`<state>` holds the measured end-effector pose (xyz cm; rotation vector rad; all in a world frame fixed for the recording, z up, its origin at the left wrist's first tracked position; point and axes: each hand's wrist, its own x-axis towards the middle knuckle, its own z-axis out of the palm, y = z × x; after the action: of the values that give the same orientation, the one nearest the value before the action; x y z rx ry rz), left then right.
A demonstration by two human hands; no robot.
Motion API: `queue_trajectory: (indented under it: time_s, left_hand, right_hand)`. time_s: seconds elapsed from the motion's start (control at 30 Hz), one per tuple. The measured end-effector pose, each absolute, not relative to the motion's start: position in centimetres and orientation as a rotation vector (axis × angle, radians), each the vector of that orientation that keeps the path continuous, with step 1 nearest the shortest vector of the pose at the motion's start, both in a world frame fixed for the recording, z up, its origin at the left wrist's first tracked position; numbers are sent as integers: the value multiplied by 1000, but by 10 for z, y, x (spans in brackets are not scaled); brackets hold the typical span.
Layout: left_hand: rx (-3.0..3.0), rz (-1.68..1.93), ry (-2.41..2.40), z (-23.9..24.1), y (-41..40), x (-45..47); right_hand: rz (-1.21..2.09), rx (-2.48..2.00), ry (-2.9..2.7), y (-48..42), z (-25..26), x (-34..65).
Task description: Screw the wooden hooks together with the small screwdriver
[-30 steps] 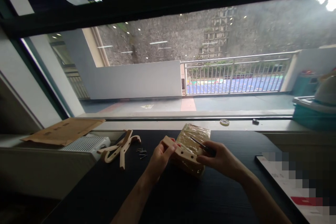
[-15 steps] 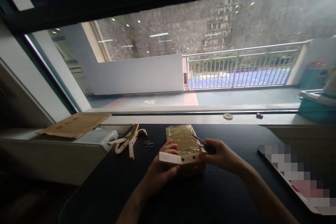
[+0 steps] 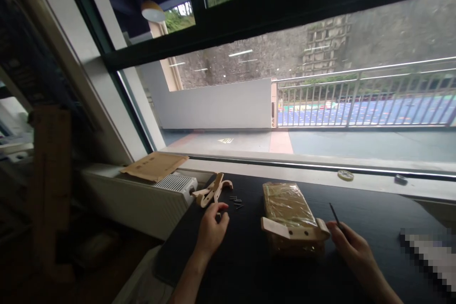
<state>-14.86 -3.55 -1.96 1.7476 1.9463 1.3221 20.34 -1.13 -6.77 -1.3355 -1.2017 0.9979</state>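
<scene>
My left hand (image 3: 212, 229) hovers over the black table (image 3: 249, 266), fingers loosely curled with nothing in them, close to several small dark screws (image 3: 235, 201). My right hand (image 3: 351, 247) is closed on a thin dark screwdriver (image 3: 335, 216) whose tip points up and away. Its fingers also touch the right end of a pale wooden piece with holes (image 3: 294, 231). That piece lies across the near end of a plastic-wrapped block (image 3: 288, 206).
Curved wooden parts (image 3: 213, 190) lie at the table's far left corner. A brown cardboard envelope (image 3: 155, 165) rests on a white radiator (image 3: 142, 197) to the left. A tape roll (image 3: 345, 175) and a small dark object (image 3: 400, 179) sit on the window sill.
My left hand has let go of the wooden piece and moved left toward the screws. The piece now rests on the wrapped block. The view has swung left.
</scene>
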Motion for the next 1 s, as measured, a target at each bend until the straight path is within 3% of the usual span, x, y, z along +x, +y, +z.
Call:
queue_trajectory:
  time_s: [0.2,0.43,0.63,0.83,1.0]
  left_hand:
    - [1610,947,2463,-28,-12,-173]
    - [1493,1117,2428,-10,-6,-188]
    - [1423,1381,1943,41,-7,-151]
    - [1523,1124,1678,47,10,-74]
    - [1717,859,1664,42,9,-65]
  right_hand:
    - [1037,-1331,-961,-16,-70,202]
    - [1041,-1307,-950,-14,-78,203]
    - [1053,-1250,-989,-17,-67,194]
    - [1059,-1276,-982,-24,-35,204]
    - [975,-1343,-1137,-35,5,219]
